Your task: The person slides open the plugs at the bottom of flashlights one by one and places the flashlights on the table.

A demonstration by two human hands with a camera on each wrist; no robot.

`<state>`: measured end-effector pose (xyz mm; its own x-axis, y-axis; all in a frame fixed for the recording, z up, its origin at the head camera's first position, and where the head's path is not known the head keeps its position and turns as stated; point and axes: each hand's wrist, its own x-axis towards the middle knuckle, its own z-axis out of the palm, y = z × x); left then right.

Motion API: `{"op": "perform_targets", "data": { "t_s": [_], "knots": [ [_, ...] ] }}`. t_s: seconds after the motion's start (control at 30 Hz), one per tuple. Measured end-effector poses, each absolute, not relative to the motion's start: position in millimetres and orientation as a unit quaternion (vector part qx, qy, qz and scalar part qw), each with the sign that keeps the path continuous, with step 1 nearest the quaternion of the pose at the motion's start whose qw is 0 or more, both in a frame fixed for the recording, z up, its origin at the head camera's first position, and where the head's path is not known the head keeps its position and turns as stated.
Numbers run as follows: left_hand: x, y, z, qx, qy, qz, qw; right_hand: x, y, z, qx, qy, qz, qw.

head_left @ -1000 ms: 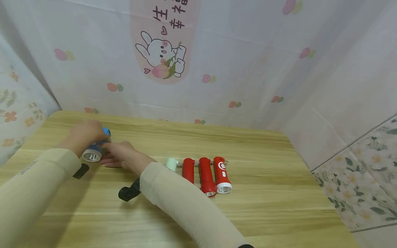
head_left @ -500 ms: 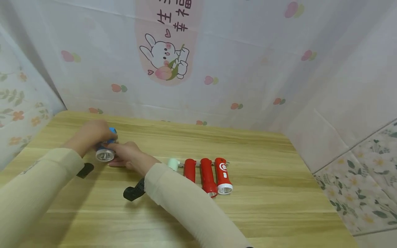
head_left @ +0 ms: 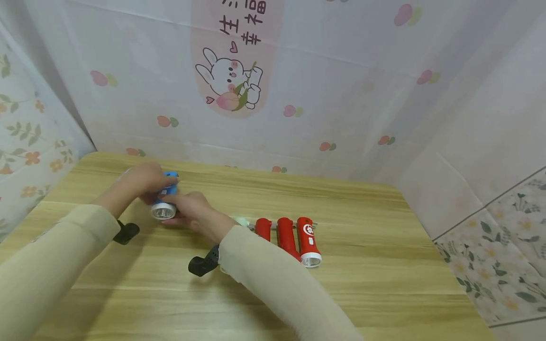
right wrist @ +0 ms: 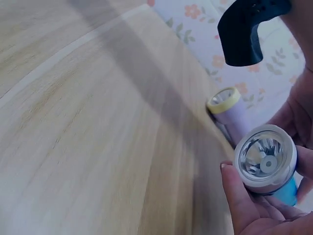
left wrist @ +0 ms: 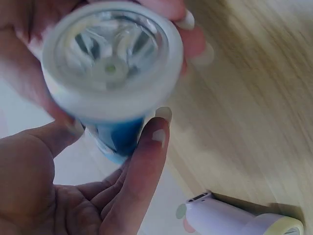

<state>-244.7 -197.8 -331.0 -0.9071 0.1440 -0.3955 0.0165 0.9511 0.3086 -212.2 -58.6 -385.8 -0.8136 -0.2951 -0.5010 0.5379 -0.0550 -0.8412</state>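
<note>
A blue flashlight (head_left: 164,211) with a white-rimmed lens is held between both hands at the left of the table, its lens facing me. My left hand (head_left: 146,181) grips the blue body from above. My right hand (head_left: 192,208) pinches it near the head, thumb on the upper side and fingers beneath. Seen close in the left wrist view, the lens (left wrist: 111,66) covers part of the fingers behind it. In the right wrist view, fingertips of the right hand (right wrist: 264,220) sit right at the rim. A purple flashlight (right wrist: 230,115) with a yellow rim lies on the table beside them.
Red flashlights (head_left: 308,239) lie in a row right of centre on the wooden table (head_left: 362,284). A pale green one (head_left: 243,221) is mostly behind my right forearm. Patterned curtains (head_left: 341,85) hang along the back and sides.
Both hands have moved to the right together with the blue flashlight, and the right forearm now covers more of the pale green flashlight. The red ones stay where they were.
</note>
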Motion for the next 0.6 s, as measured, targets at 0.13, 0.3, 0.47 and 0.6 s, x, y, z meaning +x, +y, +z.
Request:
{"op": "perform_targets", "data": {
  "t_s": [0.13, 0.3, 0.47, 0.6],
  "knots": [
    [-246.6, -201.6, -328.9, 0.025, 0.934, 0.277, 0.225, -211.2, -41.4, -378.9, 0.080, 0.613, -0.722, 0.311],
    [-240.4, -205.6, -326.6, 0.028, 0.898, 0.375, 0.227, -207.2, -20.1, -369.3, 0.059, 0.604, -0.722, 0.332],
    [-228.9, -200.8, -327.1, 0.041, 0.878, 0.424, 0.219, -200.4, 0.6, -364.2, 0.041, 0.622, -0.705, 0.338],
    [-221.3, -191.5, -328.8, 0.051, 0.858, 0.462, 0.217, -193.6, 14.7, -361.9, 0.008, 0.636, -0.690, 0.346]
  ]
}}
